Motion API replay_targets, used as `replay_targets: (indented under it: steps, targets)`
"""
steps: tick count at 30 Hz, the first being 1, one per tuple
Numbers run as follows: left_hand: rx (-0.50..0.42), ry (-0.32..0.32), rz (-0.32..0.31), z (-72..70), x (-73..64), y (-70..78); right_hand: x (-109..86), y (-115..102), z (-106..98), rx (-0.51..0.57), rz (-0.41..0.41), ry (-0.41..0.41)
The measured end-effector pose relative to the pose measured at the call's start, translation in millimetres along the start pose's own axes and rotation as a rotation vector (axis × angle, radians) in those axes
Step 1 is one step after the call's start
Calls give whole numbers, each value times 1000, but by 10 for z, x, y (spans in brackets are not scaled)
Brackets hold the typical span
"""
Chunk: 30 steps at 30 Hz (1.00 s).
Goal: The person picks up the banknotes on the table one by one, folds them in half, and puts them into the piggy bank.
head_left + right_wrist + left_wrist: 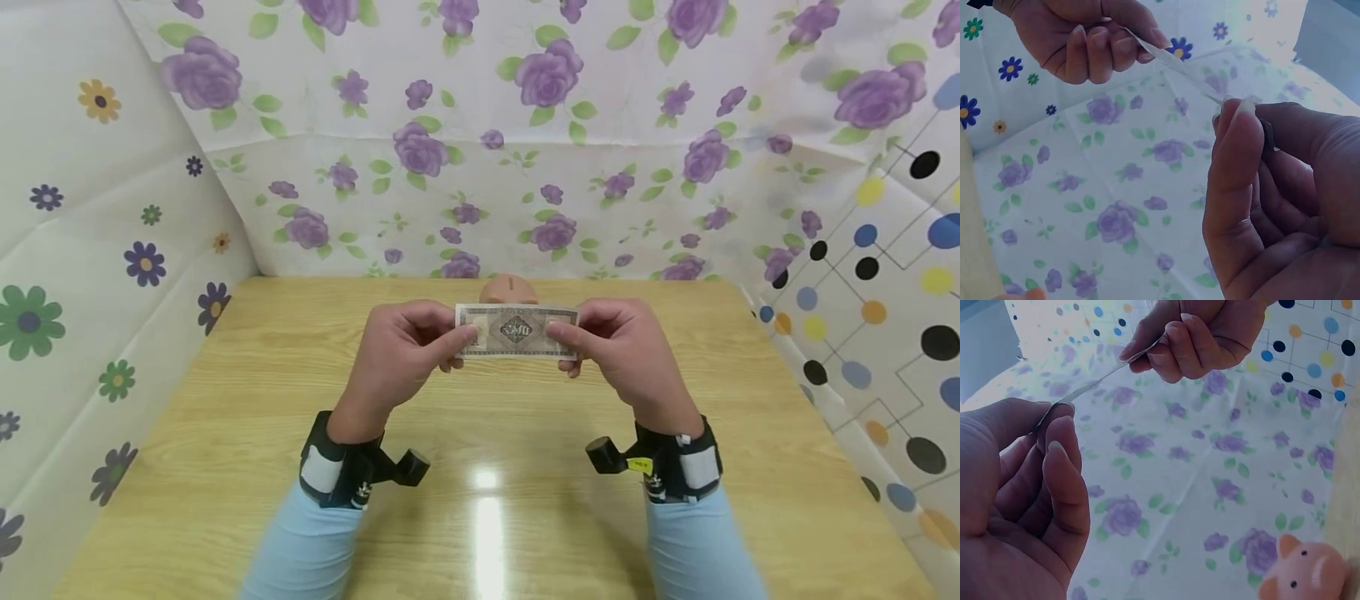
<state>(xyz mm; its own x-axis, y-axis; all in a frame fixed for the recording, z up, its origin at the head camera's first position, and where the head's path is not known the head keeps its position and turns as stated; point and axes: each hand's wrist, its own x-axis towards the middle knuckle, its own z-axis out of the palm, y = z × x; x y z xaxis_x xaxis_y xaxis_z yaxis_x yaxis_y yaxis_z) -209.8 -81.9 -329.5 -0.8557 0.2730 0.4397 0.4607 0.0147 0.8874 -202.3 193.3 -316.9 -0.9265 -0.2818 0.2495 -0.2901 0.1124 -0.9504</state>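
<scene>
A small banknote point(516, 331) with a dark diamond-shaped emblem is stretched flat between both hands in the head view. My left hand point(405, 354) pinches its left end, thumb on the near face and fingers behind. At the other end my right hand point(618, 354) pinches it the same way. Seen nearly edge-on, the banknote point(1094, 386) runs as a thin strip between the two hands in the left wrist view. Behind it, at the table's far side, stands a pink piggy bank point(508, 288) with a slot on top; the banknote partly covers it in the head view.
The wooden table point(300, 400) reaches back to a cloth with purple roses point(547, 75). Flower-printed cloth point(75, 250) borders the left side and dotted cloth point(885, 333) the right. Both wrists wear black straps with small cameras point(411, 467).
</scene>
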Motion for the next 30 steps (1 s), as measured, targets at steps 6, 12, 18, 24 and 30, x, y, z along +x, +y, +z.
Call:
replay_targets:
  steps: [6,12,18,24,30]
  targets:
    - [-40,-34,20,44,-55,110,-100,-93,-45,69,-8,-13]
    - [-60,-47,23,64,-67,96,-124,-121,-71,78,5,-31]
    - [-40,-31,19,56,-69,105,-118,-116,-65,75,2,-31]
    - [-10,-25,37,40,-68,98,-116,-115,-56,52,13,-23]
    - [-56,-72,-76,35,-82,128,-118,-137,-41,11,40,-13]
